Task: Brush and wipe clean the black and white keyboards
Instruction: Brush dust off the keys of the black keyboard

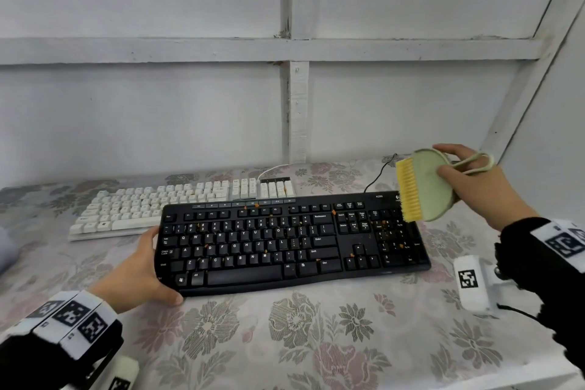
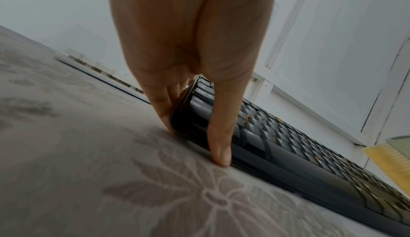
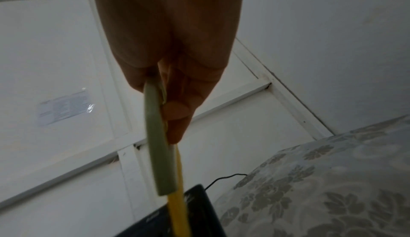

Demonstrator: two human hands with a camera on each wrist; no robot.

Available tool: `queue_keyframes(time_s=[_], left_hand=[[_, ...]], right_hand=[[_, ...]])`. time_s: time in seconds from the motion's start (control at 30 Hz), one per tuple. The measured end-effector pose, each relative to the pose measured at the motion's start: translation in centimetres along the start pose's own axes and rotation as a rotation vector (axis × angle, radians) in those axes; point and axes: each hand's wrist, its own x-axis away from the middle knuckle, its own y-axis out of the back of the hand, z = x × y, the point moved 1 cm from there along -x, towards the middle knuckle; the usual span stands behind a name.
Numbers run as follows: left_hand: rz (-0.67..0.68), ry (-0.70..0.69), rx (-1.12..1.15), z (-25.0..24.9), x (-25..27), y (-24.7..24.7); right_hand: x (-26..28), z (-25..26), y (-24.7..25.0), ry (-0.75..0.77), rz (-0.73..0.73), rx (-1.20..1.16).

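On the floral cloth (image 1: pixel 316 342): two keyboards (image 1: pixel 291 241), one brush (image 1: pixel 424 188).

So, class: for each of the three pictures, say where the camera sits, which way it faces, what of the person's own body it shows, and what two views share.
Head: on the head, facing forward and down at the black keyboard, white keyboard, both hands and sleeves.
Left wrist: low over the cloth, along the left hand gripping the black keyboard's left end.
Right wrist: above, along the right hand holding the brush edge-on.
Shared: brush and black keyboard appear in all three.
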Motion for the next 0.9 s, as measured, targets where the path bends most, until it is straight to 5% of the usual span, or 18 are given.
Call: queue_keyframes(time_s=[0.47, 0.67, 0.9], left_hand=[[-0.025, -0.01, 0.026, 0.3, 0.0, 0.0], [-0.009, -0.009, 0.016, 0.4, -0.2, 0.0], [-0.015, -0.02, -0.021, 0.4, -0.2, -0.1]], right_hand=[[6.9, -0.7, -0.2, -0.039, 0.197, 0.284], [3.5, 1.2, -0.1, 0.003, 0.051, 0.218], [3.7, 1.5, -1.7, -0.007, 0.089, 0.238]])
